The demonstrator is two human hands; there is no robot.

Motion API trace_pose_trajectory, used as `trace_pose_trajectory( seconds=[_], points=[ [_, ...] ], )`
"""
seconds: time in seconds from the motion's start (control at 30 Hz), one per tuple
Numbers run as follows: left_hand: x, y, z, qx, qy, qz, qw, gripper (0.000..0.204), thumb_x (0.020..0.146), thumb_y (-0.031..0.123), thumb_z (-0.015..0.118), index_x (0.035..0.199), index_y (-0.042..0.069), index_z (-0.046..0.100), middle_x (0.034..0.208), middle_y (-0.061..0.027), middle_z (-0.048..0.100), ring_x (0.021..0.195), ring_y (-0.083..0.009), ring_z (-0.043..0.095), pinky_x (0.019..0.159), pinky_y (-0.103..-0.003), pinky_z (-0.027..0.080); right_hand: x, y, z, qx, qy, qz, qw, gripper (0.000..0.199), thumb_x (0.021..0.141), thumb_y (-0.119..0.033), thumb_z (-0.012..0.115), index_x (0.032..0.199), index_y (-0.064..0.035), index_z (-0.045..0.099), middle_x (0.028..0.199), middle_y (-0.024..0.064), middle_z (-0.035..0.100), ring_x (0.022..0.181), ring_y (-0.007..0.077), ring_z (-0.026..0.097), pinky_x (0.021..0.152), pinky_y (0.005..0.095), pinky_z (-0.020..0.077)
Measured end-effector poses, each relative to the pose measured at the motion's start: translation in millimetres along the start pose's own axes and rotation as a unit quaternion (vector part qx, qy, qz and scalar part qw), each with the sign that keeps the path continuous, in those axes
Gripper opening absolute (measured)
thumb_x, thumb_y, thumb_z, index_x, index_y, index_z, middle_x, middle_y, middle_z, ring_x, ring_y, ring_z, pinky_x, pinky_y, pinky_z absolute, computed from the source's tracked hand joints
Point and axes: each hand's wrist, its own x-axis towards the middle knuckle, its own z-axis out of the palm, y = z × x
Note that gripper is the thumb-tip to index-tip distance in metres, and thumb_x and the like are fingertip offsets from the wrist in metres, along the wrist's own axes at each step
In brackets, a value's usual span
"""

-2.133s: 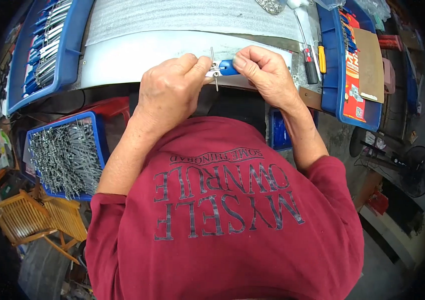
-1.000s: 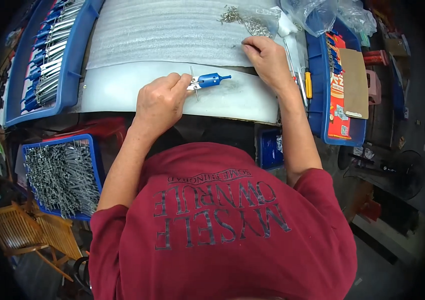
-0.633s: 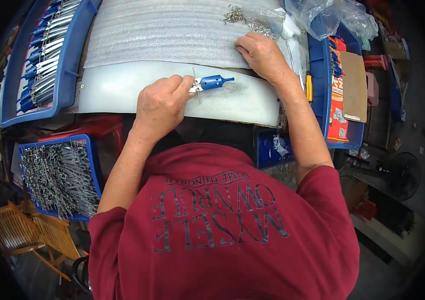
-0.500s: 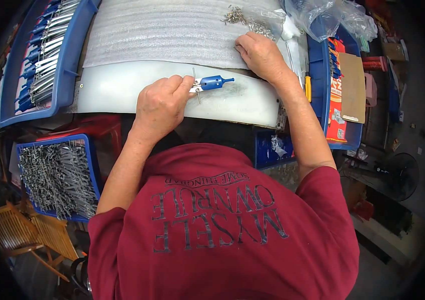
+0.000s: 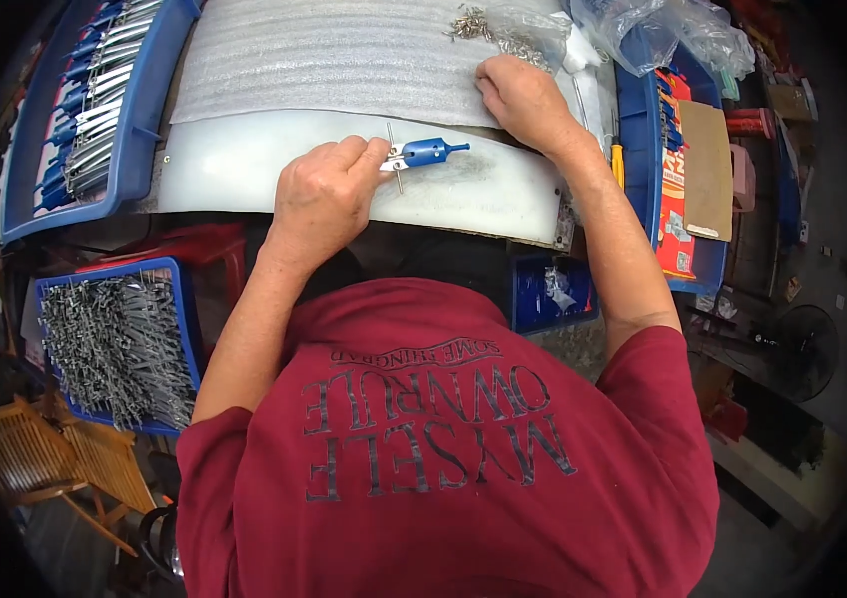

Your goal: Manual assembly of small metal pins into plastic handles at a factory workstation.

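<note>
Tool (image 5: 423,152) on board (image 5: 244,169), bins (image 5: 144,110) L/R

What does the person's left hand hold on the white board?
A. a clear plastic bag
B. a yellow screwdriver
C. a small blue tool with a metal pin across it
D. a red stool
C: the left hand grips a small blue tool with a thin metal pin across it, over the white board, while the right hand rests near the small metal parts farther back.

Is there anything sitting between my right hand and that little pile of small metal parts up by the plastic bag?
Nothing visible does. The right hand rests on the ribbed foam sheet just below the small metal parts, with only bare foam between them. The clear plastic bag lies beside the pile, not across the path.
</note>
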Motion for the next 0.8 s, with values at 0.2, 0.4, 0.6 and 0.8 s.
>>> trace_pose_trajectory(
  seconds=[0.2,0.4,0.6,0.8],
  points=[
    [-2.0,-1.0,-0.3,0.005,0.003,0.004,1.000,0.020,0.067,0.014,0.063,0.084,0.007,0.054,0.062,-0.0047,0.046,0.054,-0.0194,0.051,0.047,-0.032,0.042,-2.5,-42.0,-38.8,0.247,-0.092,0.117,0.958,0.020,0.081,-0.017,0.049,0.080,0.0026,0.052,0.062,0.0086,0.048,0.059,0.0156,0.046,0.055,0.0282,0.0384],
    [-1.4,-1.2,0.6,0.007,0.006,0.008,1.000,0.020,0.067,0.013,0.063,0.084,0.007,0.054,0.062,-0.0043,0.046,0.054,-0.0192,0.051,0.047,-0.032,0.042,-6.6,-63.0,-46.8,0.294,-0.156,0.111,0.936,0.021,0.081,-0.019,0.049,0.081,0.0014,0.053,0.060,0.0083,0.047,0.058,0.0150,0.043,0.055,0.0285,0.0380],
    [-3.0,-0.9,1.9,0.016,0.003,0.015,1.000,0.020,0.068,0.014,0.061,0.086,0.007,0.054,0.063,-0.0040,0.046,0.054,-0.0191,0.051,0.047,-0.032,0.042,-8.7,-71.1,-36.6,0.262,-0.129,0.104,0.951,0.023,0.077,-0.019,0.047,0.073,0.0016,0.057,0.064,0.0200,0.054,0.061,0.0350,0.053,0.059,0.0405,0.0409],
    [-4.1,0.6,0.8,0.033,-0.005,0.016,0.999,0.020,0.069,0.016,0.061,0.087,0.007,0.055,0.066,-0.0034,0.047,0.055,-0.0184,0.050,0.048,-0.031,0.043,-8.5,-74.1,-34.9,0.244,-0.146,0.120,0.951,0.021,0.074,-0.017,0.047,0.074,0.0016,0.057,0.065,0.0197,0.055,0.064,0.0353,0.054,0.060,0.0414,0.0416]
  ],
)
